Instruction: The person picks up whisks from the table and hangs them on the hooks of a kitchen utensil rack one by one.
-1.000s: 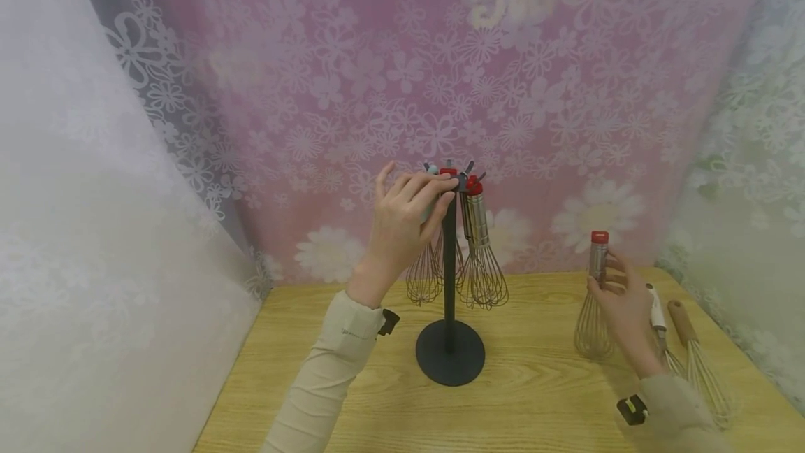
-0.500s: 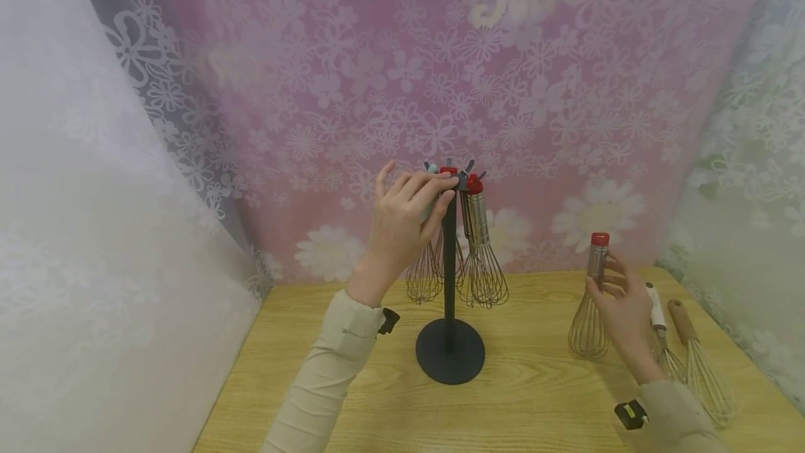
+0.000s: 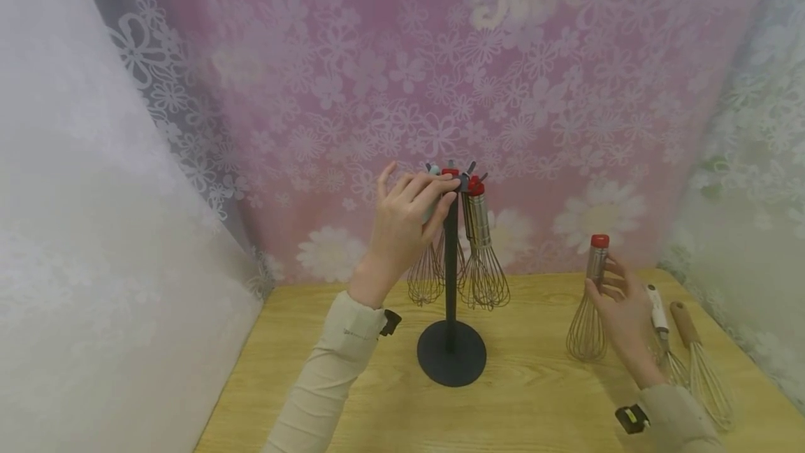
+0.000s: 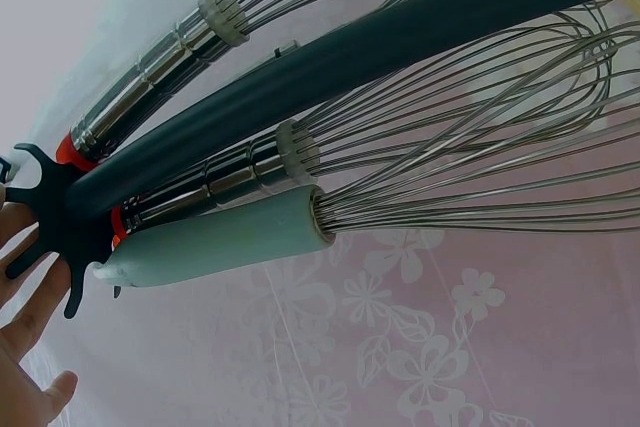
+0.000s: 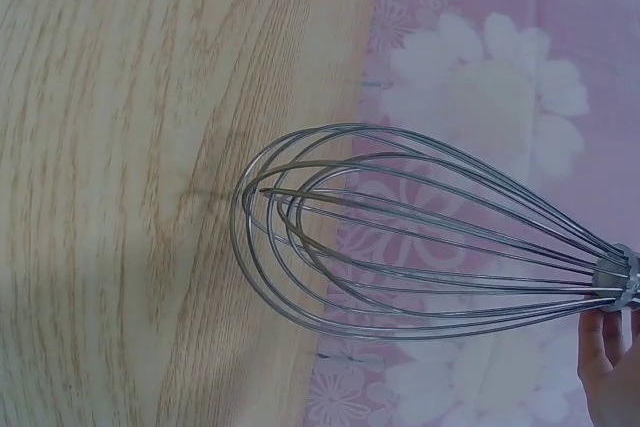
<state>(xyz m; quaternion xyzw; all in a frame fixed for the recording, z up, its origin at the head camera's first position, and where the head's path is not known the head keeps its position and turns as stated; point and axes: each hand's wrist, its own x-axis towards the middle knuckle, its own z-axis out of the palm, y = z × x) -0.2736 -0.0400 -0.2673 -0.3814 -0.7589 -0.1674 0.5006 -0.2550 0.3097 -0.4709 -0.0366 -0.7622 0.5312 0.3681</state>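
Sleeves [image 3: 311, 386], pale and wrinkled, reach in from the lower edge of the head view, a black block [image 3: 390, 322] at each cuff. On the wood-grain table [image 3: 534, 397], toward its right edge, lie a brown whisk [image 3: 684, 324] and, beside it, a white whisk [image 3: 657, 310], named for their handles. Just left of these, the right hand [image 3: 625, 303] grips a steel whisk [image 3: 596, 268] by its handle, holding it nearly upright, red cap up and wires down; whether the wires touch the table I cannot tell.

Farther left, the black stand [image 3: 451, 264] rises from a round base. The left hand [image 3: 405, 219] rests on its hooked top with fingers extended and thumb apart, clasping nothing. From the hooks hang at least two red-capped whisks [image 4: 150, 87] and a green whisk [image 4: 220, 242], wires downward, partly hidden by the hand and pole. Behind everything hangs a pink cloth [image 3: 390, 54] with white flowers; paler cloth stands at either side.
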